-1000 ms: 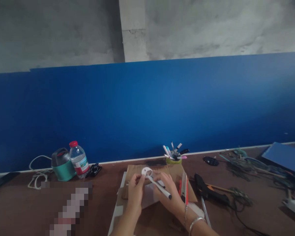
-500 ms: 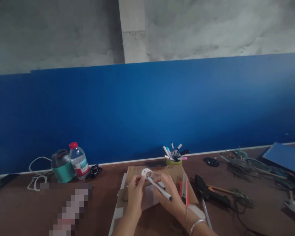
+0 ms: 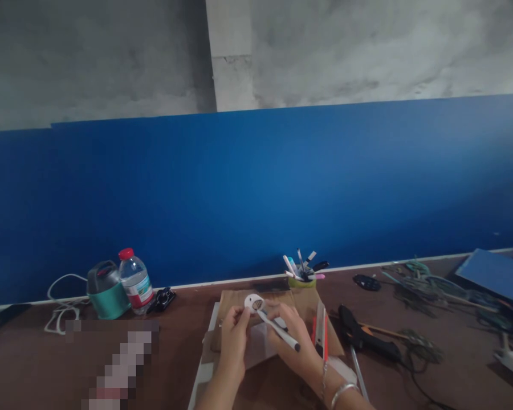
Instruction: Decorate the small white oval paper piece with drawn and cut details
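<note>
White cutout [image 3: 252, 299] sits pinched in your left hand [image 3: 235, 327], your right hand [image 3: 294, 331] clamped around the marker [image 3: 285, 333]; you're apparently drawing, and the next stroke needs steadiness.

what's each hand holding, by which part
Left hand: a small white piece, by its left edge. Right hand: a white pen, toward the end nearest that piece.

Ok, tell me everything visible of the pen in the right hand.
The pen is slim and white with a black rear end, seemingly plastic. Held in the right hand, it slants: the black end points right and toward the wearer, the other toward the small white piece in the left hand. Tip contact is unclear.
</note>
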### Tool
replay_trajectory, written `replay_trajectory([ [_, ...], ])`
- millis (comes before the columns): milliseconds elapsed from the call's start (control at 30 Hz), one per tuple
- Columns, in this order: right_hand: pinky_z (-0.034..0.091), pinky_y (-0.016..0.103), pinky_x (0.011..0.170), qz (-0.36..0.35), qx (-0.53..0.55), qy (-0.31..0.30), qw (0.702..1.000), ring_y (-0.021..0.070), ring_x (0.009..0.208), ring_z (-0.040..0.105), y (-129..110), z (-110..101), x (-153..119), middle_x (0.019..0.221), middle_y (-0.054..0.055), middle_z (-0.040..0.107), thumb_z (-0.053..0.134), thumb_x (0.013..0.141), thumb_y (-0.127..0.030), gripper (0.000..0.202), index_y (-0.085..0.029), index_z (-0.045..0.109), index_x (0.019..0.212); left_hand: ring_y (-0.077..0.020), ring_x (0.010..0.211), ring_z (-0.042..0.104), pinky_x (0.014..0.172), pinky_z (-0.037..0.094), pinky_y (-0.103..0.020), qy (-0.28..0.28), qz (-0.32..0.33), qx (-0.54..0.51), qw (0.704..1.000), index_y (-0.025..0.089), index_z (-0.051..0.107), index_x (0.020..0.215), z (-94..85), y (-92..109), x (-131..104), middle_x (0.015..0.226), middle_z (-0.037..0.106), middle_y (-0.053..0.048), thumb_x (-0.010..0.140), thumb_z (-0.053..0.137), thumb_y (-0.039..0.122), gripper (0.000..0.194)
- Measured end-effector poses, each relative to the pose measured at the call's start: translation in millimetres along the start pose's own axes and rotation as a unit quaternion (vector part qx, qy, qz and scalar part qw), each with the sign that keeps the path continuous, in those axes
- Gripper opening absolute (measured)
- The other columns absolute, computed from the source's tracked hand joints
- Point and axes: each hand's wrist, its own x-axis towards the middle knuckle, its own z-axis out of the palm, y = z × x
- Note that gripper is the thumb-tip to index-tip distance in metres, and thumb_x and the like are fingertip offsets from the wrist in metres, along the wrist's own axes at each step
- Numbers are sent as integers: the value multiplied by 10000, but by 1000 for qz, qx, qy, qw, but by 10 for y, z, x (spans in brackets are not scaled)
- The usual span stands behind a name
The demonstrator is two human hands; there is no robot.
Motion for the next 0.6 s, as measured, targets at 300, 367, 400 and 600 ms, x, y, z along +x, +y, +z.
replay_trajectory([
  [300,404,329,818,12,4,-7,1000,226,950,577,-13,-25,-7,985,21,665,467,625,-62,214,-225,543,741,-90,416,421,421,295,-197,3,6,20,1000,168,605,668,-11,-1,15,455,465,61,564,700,567,423],
  [367,403,333,829,11,4,-10,1000,227,962,575,-11,-30,-8,989,25,663,466,627,-65,211,-224,546,741,-96,429,437,430,307,-201,3,6,17,1000,168,606,664,-13,3,15,463,481,54,564,699,567,423],
  [400,404,335,832,13,4,-7,1000,227,964,576,-15,-33,-7,993,26,663,465,627,-67,210,-223,547,740,-96,432,439,432,309,-200,3,5,14,1000,168,606,665,-14,5,14,466,485,53,564,699,567,423],
  [600,428,332,799,24,13,-8,1000,223,904,603,-116,-87,20,937,37,678,465,627,-72,194,-215,555,723,-79,407,402,416,274,-191,0,-4,14,1000,171,599,674,-13,6,10,465,480,60,561,697,575,430],
])
